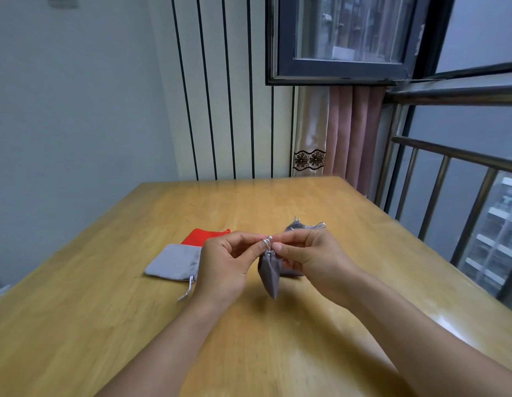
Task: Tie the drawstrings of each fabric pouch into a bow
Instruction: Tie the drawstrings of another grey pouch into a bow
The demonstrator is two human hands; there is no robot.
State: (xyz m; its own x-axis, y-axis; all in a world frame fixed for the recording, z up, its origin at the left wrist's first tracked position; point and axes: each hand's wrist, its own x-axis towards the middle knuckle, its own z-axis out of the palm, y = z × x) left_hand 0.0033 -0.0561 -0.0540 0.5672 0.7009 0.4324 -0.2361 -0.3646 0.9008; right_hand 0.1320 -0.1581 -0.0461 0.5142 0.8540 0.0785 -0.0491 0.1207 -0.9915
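Note:
A dark grey pouch hangs above the wooden table, its neck gathered. My left hand and my right hand both pinch its silver drawstrings just above the neck, fingertips almost touching. A light grey pouch lies flat to the left with its white cord trailing toward me. A red pouch lies partly under it. Behind my right hand sits another dark grey pouch with a silver bow on it.
The table's far edge meets a striped wall. A metal railing and a window run along the right side, with a pink curtain in the corner.

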